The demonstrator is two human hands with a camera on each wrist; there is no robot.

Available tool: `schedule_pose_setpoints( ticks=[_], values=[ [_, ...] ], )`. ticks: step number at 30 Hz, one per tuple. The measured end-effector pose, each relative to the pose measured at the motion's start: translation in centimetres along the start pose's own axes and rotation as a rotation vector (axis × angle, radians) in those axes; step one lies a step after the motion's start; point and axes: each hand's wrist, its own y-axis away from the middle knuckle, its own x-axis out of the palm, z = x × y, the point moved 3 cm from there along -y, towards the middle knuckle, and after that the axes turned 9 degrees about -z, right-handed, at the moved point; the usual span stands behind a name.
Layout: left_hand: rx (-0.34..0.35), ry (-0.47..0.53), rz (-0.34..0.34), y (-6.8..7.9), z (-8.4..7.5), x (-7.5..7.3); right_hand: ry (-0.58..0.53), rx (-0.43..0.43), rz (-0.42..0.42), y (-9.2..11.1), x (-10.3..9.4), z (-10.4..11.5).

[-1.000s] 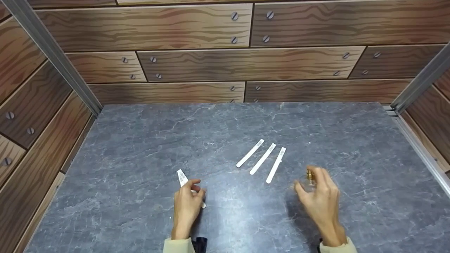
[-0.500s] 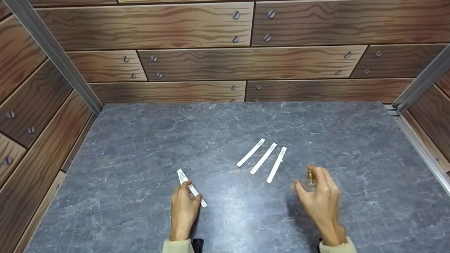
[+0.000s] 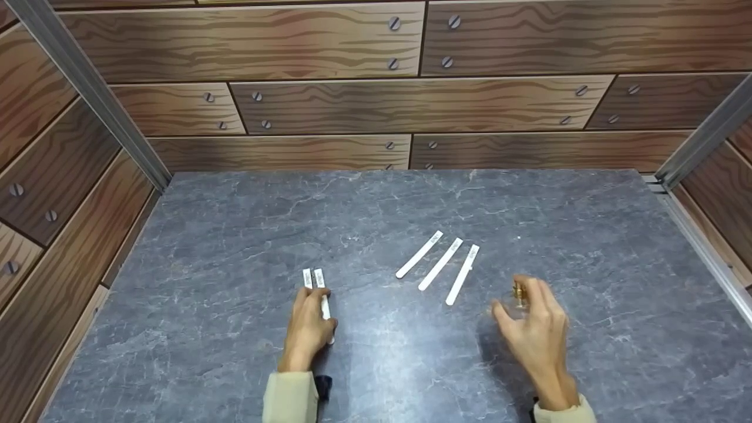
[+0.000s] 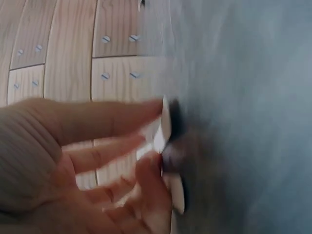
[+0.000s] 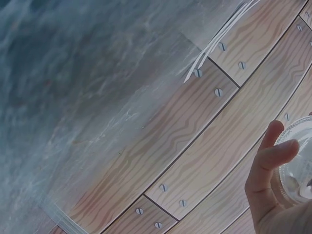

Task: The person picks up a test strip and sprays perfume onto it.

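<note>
Closest to me are two pale cuffs, left cuff (image 3: 289, 396) and right cuff (image 3: 565, 416), with a dark strap (image 3: 324, 388) by the left one. The left hand (image 3: 306, 332) is down low over two white paper strips lying side by side, printed ends pointing away. Looks like thumb and fingers are pinching the right-hand strip (image 3: 325, 306) by its edges. The left-hand strip (image 3: 307, 277) is mostly under the hand, so can't tell if it's gripped too; the wrist cam's pretty smeary there.

Right hand (image 3: 537, 329) has thumb and fingers curled around a little clear glass container (image 3: 519, 295) with some gold on it. Can't tell if it's touching the table.

Bit further up, between the hands, three more white strips (image 3: 440, 264) are fanned out, none touching, on the grey marbled tabletop (image 3: 376, 217). Way back there's a wood-plank-print wall (image 3: 317, 106), with metal posts (image 3: 100, 100) at the corners.
</note>
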Motion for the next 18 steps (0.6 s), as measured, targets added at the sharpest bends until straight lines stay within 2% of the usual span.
schedule_pose_setpoints(
  ticks=[3,6,12,18],
  values=[
    [0.038,0.005,0.047,-0.7,0.1,-0.1,-0.007,0.002,0.002,0.0,-0.1,0.0],
    [0.055,0.010,0.057,-0.8,0.1,-0.4,-0.011,0.009,0.009,0.0,-0.1,0.0],
    [0.004,0.009,-0.015,0.4,-0.5,-1.6,-0.003,0.012,0.010,-0.1,-0.2,0.0],
    [-0.061,-0.010,-0.084,1.4,-0.6,-1.4,0.004,0.016,0.011,-0.2,-0.2,0.0]
  ],
)
